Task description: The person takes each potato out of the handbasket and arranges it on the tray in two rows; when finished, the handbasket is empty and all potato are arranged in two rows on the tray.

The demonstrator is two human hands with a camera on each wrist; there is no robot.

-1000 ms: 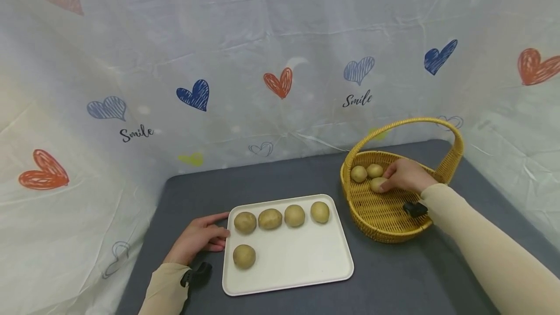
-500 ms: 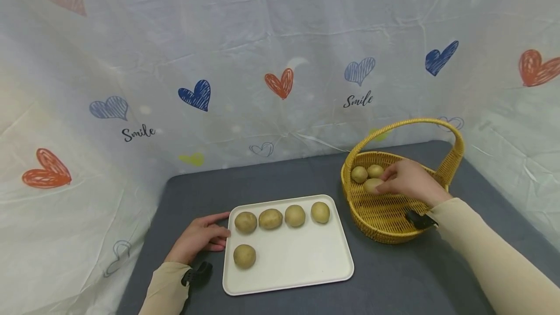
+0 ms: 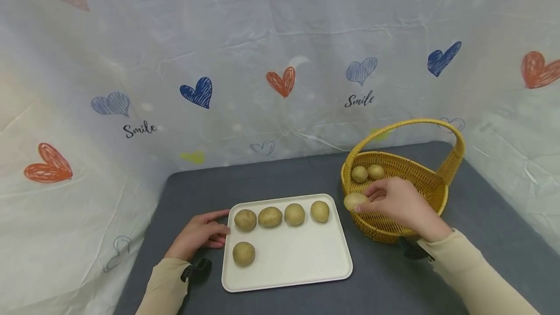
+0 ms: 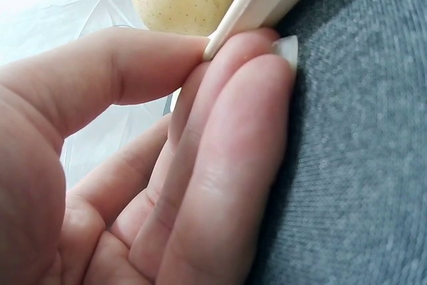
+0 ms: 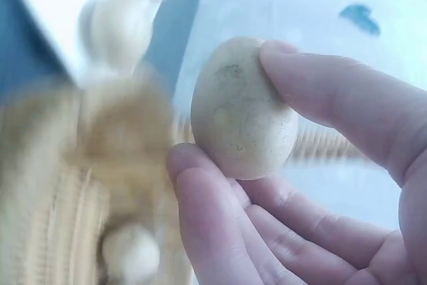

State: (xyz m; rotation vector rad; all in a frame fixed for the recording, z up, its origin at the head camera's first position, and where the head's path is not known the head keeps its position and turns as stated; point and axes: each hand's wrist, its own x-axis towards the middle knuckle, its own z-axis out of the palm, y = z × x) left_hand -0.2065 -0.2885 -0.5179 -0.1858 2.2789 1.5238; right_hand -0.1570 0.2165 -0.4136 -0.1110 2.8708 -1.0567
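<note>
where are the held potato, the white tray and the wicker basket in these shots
Held potato (image 5: 237,115): right wrist view, middle of its uncovered side.
White tray (image 3: 297,256): head view, bare flat surface.
Wicker basket (image 3: 410,168): head view, far inner wall.

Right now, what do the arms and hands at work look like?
They are a person's: the left hand and right hand are bare, without gloves. Long, plain cream sleeves show on both sides, each with a small black device at its cuff.
</note>
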